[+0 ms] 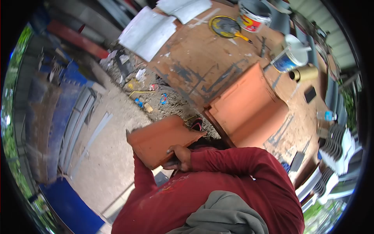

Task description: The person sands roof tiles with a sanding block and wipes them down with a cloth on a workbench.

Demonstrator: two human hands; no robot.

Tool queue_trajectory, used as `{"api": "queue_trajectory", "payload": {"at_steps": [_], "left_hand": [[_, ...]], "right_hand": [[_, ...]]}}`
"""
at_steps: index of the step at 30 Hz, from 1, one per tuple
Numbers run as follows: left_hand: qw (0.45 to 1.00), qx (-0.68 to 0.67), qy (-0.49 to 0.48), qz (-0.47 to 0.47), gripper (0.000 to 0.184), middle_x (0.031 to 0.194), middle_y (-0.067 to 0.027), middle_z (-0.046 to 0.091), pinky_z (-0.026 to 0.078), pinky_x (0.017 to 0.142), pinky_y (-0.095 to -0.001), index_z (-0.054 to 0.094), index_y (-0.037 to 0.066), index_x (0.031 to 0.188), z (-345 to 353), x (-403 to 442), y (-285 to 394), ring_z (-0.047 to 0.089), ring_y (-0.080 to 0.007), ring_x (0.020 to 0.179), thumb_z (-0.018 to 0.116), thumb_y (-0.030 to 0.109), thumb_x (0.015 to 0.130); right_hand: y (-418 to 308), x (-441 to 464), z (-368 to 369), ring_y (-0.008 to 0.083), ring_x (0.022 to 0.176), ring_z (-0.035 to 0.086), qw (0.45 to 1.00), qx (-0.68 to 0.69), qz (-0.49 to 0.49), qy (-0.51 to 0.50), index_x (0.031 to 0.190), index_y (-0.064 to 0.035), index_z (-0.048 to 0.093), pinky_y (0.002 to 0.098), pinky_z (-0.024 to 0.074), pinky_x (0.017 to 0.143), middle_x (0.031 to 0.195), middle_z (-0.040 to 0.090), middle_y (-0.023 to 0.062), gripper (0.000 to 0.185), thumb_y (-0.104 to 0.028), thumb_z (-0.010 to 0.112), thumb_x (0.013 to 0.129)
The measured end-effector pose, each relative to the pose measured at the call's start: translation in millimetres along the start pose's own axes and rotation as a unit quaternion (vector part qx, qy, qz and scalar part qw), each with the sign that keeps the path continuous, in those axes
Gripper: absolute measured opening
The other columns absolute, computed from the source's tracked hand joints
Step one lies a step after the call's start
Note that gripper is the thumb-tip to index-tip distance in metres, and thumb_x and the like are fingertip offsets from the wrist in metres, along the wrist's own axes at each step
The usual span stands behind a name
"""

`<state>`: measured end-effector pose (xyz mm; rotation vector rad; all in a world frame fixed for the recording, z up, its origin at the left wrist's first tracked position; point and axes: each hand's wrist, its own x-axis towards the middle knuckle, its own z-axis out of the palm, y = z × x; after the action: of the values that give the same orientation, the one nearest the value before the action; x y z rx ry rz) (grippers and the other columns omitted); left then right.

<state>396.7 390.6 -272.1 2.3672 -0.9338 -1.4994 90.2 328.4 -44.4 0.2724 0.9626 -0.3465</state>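
Note:
My right hand [181,158] is closed on the near right edge of an orange clay roof tile [161,136], with the thumb on top. This tile is held in the air in front of my body, left of the table. My left sleeve [143,175] runs up behind the tile's left part, and the tile hides the left hand and its fingers. To the right, more orange roof tiles [249,109] lie on the table's near edge, one seemingly on top of another.
The brown wooden table [210,50] carries grey-white sheets [148,33], a paint bucket [253,17], a round lid with a yellow-handled tool [226,27], a white tub [290,54], and a bottle [326,116]. Rubble [156,89] lies on the ground. Grey strips [91,136] are at left.

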Motion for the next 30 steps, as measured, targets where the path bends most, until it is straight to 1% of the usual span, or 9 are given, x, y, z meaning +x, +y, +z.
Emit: {"api": "queue_trajectory", "payload": {"at_steps": [4, 10, 12, 17, 19, 20, 21, 26, 30], "left_hand": [[0.998, -0.049, -0.017, 0.034, 0.025, 0.102, -0.0087, 0.069, 0.053, 0.086, -0.0395, 0.067, 0.008, 0.11, 1.0, -11.0, 13.6, 0.067, -0.026, 0.094, 0.067, 0.016, 0.086], [0.967, -0.181, -0.027, 0.179, 0.02, 0.099, -0.0074, 0.068, 0.052, 0.086, -0.0389, 0.067, 0.008, 0.105, -26.0, -60.0, 96.2, 0.065, -0.0247, 0.093, 0.065, 0.017, 0.088], [0.938, -0.224, -0.036, 0.262, 0.019, 0.098, -0.007, 0.068, 0.051, 0.086, -0.0386, 0.067, 0.008, 0.104, -38.1, -89.3, 142.8, 0.065, -0.0243, 0.093, 0.064, 0.018, 0.088], [0.801, -0.324, -0.135, 0.485, 0.016, 0.096, -0.0059, 0.067, 0.05, 0.085, -0.0381, 0.067, 0.008, 0.1, -46.9, -175.2, 263.1, 0.063, -0.0232, 0.092, 0.062, 0.019, 0.089], [0.721, -0.357, -0.217, 0.552, 0.015, 0.095, -0.0055, 0.066, 0.05, 0.085, -0.0379, 0.067, 0.008, 0.099, -35.2, -215.2, 309.6, 0.063, -0.0227, 0.091, 0.061, 0.019, 0.09], [0.682, -0.366, -0.262, 0.576, 0.015, 0.094, -0.0053, 0.066, 0.05, 0.085, -0.0378, 0.067, 0.008, 0.098, -26.0, -236.1, 332.9, 0.062, -0.0225, 0.091, 0.061, 0.02, 0.09], [0.644, -0.371, -0.311, 0.592, 0.015, 0.094, -0.0051, 0.066, 0.049, 0.085, -0.0377, 0.067, 0.008, 0.097, -16.3, -256.9, 354.4, 0.062, -0.0223, 0.091, 0.061, 0.02, 0.09], [0.485, -0.345, -0.559, 0.577, 0.015, 0.092, -0.004, 0.065, 0.048, 0.085, -0.0372, 0.067, 0.008, 0.094, 86.7, -349.4, 447.3, 0.061, -0.0212, 0.09, 0.059, 0.021, 0.092], [0.448, -0.282, -0.656, 0.538, 0.017, 0.09, -0.0031, 0.064, 0.047, 0.085, -0.0368, 0.066, 0.008, 0.091, 227.4, -385.9, 504.3, 0.06, -0.0203, 0.089, 0.057, 0.022, 0.093]], "right_hand": [[-8.4, -25.3, -8.9, 0.0379, 0.097, 0.069, 0.999, -0.018, 0.006, 0.043, 0.122, 0.0015, 0.052, 0.0515, 0.0605, 0.087, 0.112, 0.064, 0.0225, 0.044, -0.027, 0.057, 0.089], [14.7, -33.5, -17.3, 0.0326, 0.075, 0.069, 0.993, -0.03, -0.028, -0.113, 0.113, 0.0036, 0.057, 0.047, 0.0614, 0.074, 0.095, 0.066, 0.0206, 0.046, -0.028, 0.061, 0.08], [24.8, -39.4, -24.8, 0.0315, 0.076, 0.069, 0.988, -0.023, -0.066, -0.139, 0.114, 0.0041, 0.058, 0.0455, 0.0611, 0.074, 0.096, 0.067, 0.0198, 0.047, -0.027, 0.063, 0.079], [38.4, -103.9, -53.2, 0.0259, 0.078, 0.07, 0.957, -0.062, -0.261, -0.108, 0.106, 0.0048, 0.066, 0.0374, 0.0587, 0.073, 0.095, 0.069, 0.0156, 0.044, -0.026, 0.069, 0.076], [47.0, -128.6, -74.5, 0.0163, 0.089, 0.066, 0.923, -0.116, -0.356, -0.088, 0.1, 0.0, 0.072, 0.0316, 0.0528, 0.082, 0.096, 0.071, 0.007, 0.029, -0.021, 0.071, 0.081], [56.8, -156.1, -79.7, 0.0188, 0.077, 0.067, 0.901, -0.069, -0.421, -0.08, 0.086, 0.0022, 0.073, 0.0316, 0.0538, 0.072, 0.084, 0.071, 0.0083, 0.03, -0.026, 0.072, 0.077], [66.8, -172.1, -91.1, 0.0188, 0.077, 0.067, 0.895, -0.051, -0.435, -0.085, 0.086, 0.0022, 0.073, 0.0316, 0.0538, 0.072, 0.084, 0.071, 0.0083, 0.03, -0.026, 0.072, 0.077], [115.4, -225.2, -162.0, 0.0199, 0.083, 0.07, 0.816, 0.068, -0.568, -0.086, 0.103, 0.0035, 0.072, 0.0331, 0.0577, 0.072, 0.091, 0.073, 0.0099, 0.032, -0.019, 0.072, 0.08], [145.2, -247.0, -225.3, 0.0243, 0.093, 0.072, 0.774, 0.187, -0.591, -0.127, 0.122, 0.0004, 0.064, 0.0384, 0.062, 0.076, 0.105, 0.072, 0.0115, 0.043, -0.02, 0.069, 0.085]]}}
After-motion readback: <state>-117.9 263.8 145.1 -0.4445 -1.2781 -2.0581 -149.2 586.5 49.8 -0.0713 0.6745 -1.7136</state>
